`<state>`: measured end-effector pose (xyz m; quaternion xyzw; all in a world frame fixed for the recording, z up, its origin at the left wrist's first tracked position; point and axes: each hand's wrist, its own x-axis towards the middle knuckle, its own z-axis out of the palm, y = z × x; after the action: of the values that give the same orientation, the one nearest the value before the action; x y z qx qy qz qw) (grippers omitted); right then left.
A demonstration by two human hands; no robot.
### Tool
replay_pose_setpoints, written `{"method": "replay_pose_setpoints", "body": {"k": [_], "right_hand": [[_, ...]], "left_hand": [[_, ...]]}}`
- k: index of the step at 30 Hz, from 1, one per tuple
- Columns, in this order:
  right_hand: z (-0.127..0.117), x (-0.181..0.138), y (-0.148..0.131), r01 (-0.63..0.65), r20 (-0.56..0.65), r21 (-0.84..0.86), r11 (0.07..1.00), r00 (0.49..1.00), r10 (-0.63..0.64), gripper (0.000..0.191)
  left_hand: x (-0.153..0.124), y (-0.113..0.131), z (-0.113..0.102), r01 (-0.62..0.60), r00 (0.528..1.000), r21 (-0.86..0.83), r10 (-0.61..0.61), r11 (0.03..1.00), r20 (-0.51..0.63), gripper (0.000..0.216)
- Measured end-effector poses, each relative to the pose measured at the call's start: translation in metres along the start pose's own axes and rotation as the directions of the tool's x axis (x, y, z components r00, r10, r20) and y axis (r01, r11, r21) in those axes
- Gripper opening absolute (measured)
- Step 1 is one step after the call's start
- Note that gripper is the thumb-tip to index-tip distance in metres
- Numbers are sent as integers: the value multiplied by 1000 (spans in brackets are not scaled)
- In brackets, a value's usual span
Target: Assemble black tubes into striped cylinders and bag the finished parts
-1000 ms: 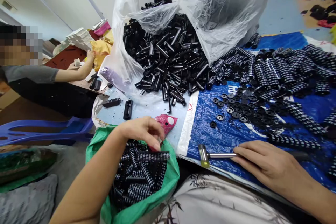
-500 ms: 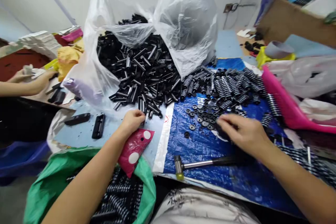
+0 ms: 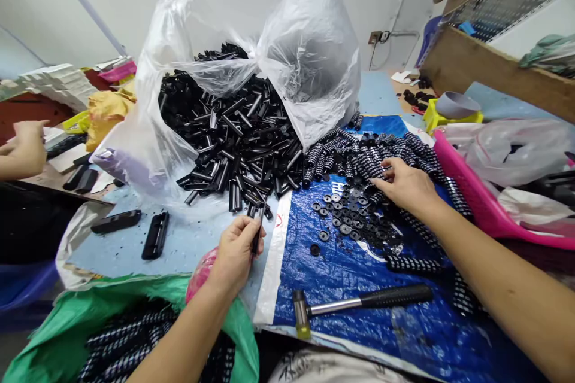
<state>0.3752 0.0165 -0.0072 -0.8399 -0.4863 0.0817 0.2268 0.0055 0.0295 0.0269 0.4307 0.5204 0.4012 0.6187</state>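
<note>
My left hand (image 3: 236,251) is closed on a thin black plastic tube (image 3: 257,233), held upright just in front of the spilled heap of black tubes (image 3: 238,137). My right hand (image 3: 404,184) reaches into the pile of black-and-white patterned sleeves (image 3: 372,152) on the blue tarp (image 3: 350,275); its fingers curl on one sleeve, though the grip is partly hidden. Small black washers (image 3: 341,218) lie scattered between my hands. A small hammer (image 3: 359,302) with a black handle rests on the tarp near the front edge.
A clear plastic bag (image 3: 309,54) holds the tubes. A green bag (image 3: 135,335) of patterned sleeves sits at lower left with a pink packet (image 3: 200,272) on it. Two black clips (image 3: 155,234) lie left. A pink tray (image 3: 476,197) stands right. Another person's hand (image 3: 24,143) works far left.
My left hand left the green bag, reached the tube heap and now holds a tube. My right hand let go of the hammer handle and moved up into the patterned sleeves.
</note>
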Motion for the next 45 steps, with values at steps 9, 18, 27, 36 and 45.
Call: {"method": "replay_pose_setpoints", "body": {"k": [9,18,27,36,45], "right_hand": [[-4,-114,-16,11,-16,799,602,1000,4,37],[6,-170,-81,-597,599,796,-105,801,-13,43],[5,-180,-87,-475,480,872,-119,877,23,41],[19,-185,-70,-4,92,924,382,973,-211,76],[6,-187,-48,717,-272,379,585,690,-671,102]], "left_hand": [[-22,3,30,151,977,-148,-124,977,174,26],[-49,-20,61,171,946,-75,-143,982,290,39],[-66,-31,77,-1,949,14,-3,1000,316,32],[-69,-30,93,-33,938,24,23,999,347,24],[-76,-29,79,20,960,34,-29,999,280,51]]}}
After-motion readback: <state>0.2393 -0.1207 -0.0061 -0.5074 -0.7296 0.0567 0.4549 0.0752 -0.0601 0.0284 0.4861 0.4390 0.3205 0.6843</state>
